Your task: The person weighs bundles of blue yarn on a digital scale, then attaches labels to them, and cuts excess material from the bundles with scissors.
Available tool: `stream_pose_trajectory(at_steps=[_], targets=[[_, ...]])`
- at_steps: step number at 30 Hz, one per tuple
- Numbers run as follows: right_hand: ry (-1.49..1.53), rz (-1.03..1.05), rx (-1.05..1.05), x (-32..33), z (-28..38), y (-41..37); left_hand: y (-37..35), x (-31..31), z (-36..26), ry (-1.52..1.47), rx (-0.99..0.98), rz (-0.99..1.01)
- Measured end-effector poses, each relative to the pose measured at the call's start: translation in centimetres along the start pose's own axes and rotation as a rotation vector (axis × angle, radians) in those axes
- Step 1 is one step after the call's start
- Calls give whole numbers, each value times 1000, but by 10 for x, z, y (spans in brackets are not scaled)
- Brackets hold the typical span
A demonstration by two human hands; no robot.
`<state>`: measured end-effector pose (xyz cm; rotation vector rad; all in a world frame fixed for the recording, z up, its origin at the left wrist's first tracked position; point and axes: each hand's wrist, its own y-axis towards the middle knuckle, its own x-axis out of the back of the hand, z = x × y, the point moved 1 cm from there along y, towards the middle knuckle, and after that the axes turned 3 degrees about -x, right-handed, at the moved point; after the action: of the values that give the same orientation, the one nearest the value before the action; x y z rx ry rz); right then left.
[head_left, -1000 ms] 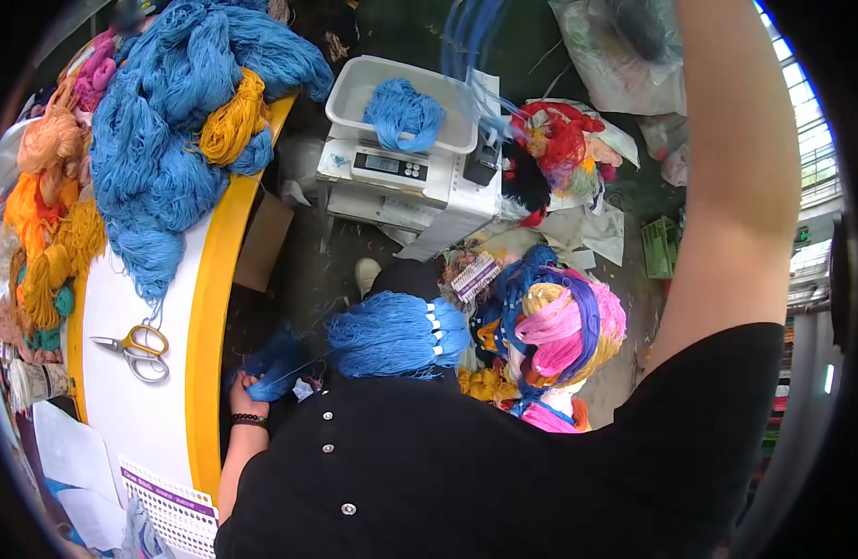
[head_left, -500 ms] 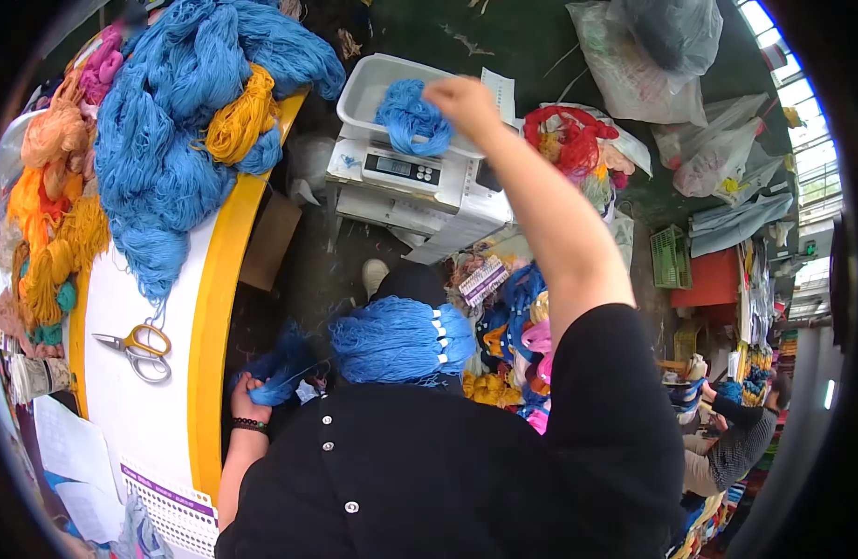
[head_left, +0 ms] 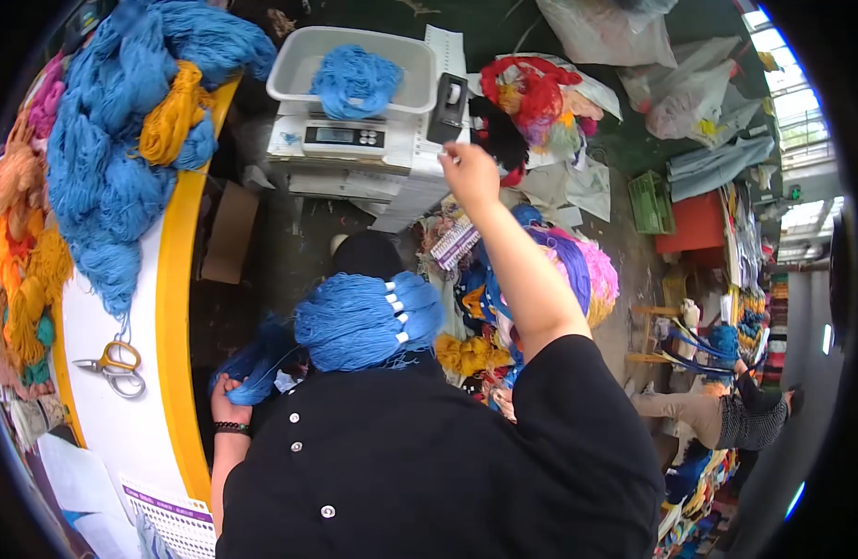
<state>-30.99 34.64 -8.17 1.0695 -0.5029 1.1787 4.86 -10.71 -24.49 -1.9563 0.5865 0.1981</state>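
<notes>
My left hand is closed on a dark blue yarn hank beside the yellow table edge. My right hand is raised near the black tape dispenser, its fingers pinched together; anything between them is too small to name. Across my lap lies a bundle of blue yarn with white bands. Light blue yarn rests in a white plastic tray on a digital scale.
A white table with a yellow edge at left holds scissors, a big blue yarn pile and orange yarn. Colourful yarn and plastic bags lie at right. Another person stands far right.
My right hand has moved from over the tray down toward me, to the right of the scale. The view has shifted to the right. My left hand still holds the blue yarn.
</notes>
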Motion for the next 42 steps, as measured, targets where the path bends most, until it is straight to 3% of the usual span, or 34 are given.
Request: stream_pose_trajectory(at_steps=[1,3,5,7,8,9,11,14,18,22,24,28,30,42], targets=[[-106,80,-40,-3,-12,-16,3,5,-1,-3,11,5],[-268,103,156,-9,-29,-38,5,8,-1,-1,18,-2],[-265,116,145,-28,-42,-52,3,6,-1,19,15,10],[-126,117,-195,-48,-53,-67,-1,6,-2,50,13,17],[80,201,-531,-52,-56,-67,-2,6,-2,67,20,21],[87,197,-539,-61,-61,-69,-2,4,-2,80,25,30],[436,-172,-943,-75,-72,-77,-4,1,-1,92,18,23],[1041,-233,-882,-89,-71,-87,-6,-1,-2,106,17,-8],[1055,-216,-772,-84,-71,-81,-8,-7,-1,158,20,-17],[990,-147,-834,-65,-64,-79,-8,-11,0,181,22,-53],[1162,-214,-810,-60,-61,-78,-6,-9,0,190,20,-37],[1051,-233,-644,-53,-61,-75,-7,-8,0,173,41,-50],[1063,-74,-450,-59,-72,-71,-7,-8,0,180,39,-39],[655,-61,-542,-48,-74,-70,-16,-20,2,180,22,-113]])
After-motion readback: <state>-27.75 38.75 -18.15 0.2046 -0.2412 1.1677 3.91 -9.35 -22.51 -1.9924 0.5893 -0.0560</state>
